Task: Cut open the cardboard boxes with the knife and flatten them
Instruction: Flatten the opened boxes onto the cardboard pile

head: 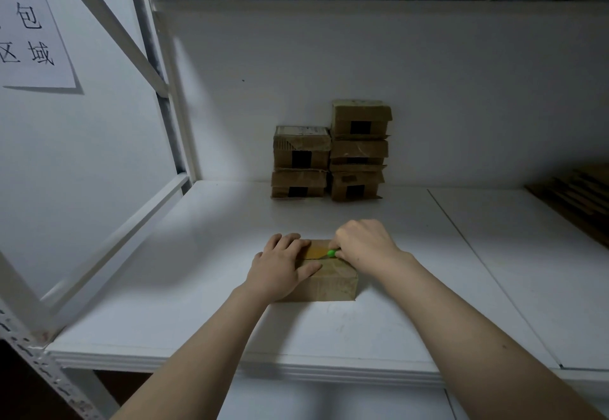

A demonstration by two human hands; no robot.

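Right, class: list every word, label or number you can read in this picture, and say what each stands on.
"件", cut by the picture's top edge: on the white paper sheet fixed to the left wall panel.
"包": same sheet.
"区域": same sheet.
Labels on top of the stacked boxes: too blurred to read.
Front box: no text visible.

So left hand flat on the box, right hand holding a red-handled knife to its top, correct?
No: in the head view the knife has a green handle, not red. The left hand lies flat on the box; the right hand holds the knife.
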